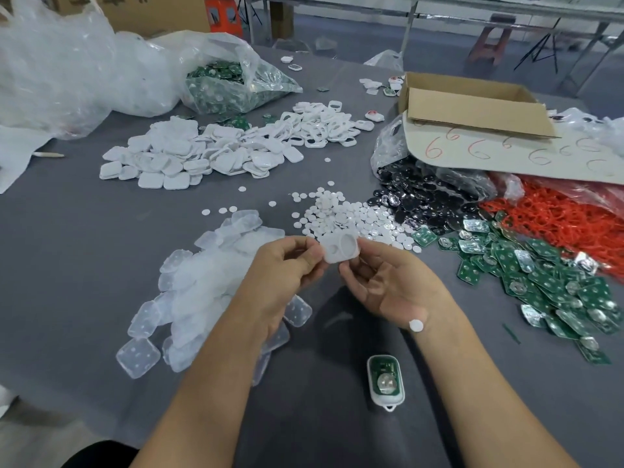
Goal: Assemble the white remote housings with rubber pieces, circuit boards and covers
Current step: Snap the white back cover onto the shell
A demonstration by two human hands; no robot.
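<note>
Two hands pinched one white housing point(338, 248) above the grey table point(84, 231), left hand point(287, 265) gripping its left edge, right hand point(385, 282) its right.

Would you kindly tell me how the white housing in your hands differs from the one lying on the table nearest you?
The held housing is pinched between the left hand and right hand; the table housing lies flat, untouched. The held housing shows two round openings and no board; the table housing carries a green board with a silver disc. Both are white rounded shells.
</note>
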